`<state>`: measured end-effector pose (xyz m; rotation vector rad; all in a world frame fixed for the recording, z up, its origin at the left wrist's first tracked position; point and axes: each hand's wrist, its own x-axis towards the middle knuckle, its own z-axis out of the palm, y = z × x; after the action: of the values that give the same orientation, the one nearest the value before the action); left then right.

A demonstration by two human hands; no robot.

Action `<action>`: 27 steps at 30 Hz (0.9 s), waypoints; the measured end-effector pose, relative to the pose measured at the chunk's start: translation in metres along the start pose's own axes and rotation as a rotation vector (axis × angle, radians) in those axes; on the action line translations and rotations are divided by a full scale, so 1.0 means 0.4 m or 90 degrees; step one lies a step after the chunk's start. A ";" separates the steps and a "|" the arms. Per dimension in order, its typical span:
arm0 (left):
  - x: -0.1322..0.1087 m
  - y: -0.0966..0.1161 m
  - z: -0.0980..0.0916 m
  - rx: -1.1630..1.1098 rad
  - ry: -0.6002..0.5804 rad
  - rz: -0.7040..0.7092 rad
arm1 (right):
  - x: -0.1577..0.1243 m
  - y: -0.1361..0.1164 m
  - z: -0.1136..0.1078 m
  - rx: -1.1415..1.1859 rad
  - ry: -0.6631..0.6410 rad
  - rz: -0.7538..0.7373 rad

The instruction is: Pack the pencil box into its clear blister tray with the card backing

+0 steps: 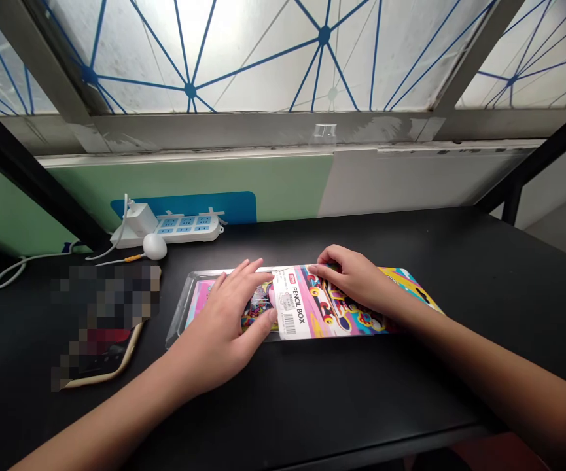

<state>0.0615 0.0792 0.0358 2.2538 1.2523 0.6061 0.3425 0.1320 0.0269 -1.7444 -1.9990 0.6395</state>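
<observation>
Black desk, set beneath a blue-lined window. From the head view, I see the pencil box package lying flat between both hands. Left hand spreads over its clear plastic; right hand curls at the far edge, pinching or not, I can't tell. Nothing looks taken out yet.

Left hand, right hand — both ungloved, slender-fingered, rounded at tips. Left forearm, right forearm — bare, slim, tapering toward wrists.
</observation>
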 end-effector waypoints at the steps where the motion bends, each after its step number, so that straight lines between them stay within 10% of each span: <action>1: -0.003 0.005 -0.005 -0.062 0.015 -0.009 | 0.001 0.001 0.000 0.001 -0.002 0.000; 9: 0.030 -0.041 -0.063 -0.280 0.257 -0.053 | 0.013 0.043 -0.070 0.003 -0.063 -0.026; 17: 0.048 -0.094 -0.005 -0.426 0.358 -0.097 | 0.018 0.042 -0.104 -0.048 -0.156 -0.046; 27: 0.047 -0.089 -0.009 -0.445 0.368 -0.095 | 0.083 -0.230 0.055 -0.158 -0.228 -0.184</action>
<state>0.0454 0.1125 0.0198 1.4328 1.1814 1.4417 0.2513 0.1530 0.0632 -1.5037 -2.6142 0.6641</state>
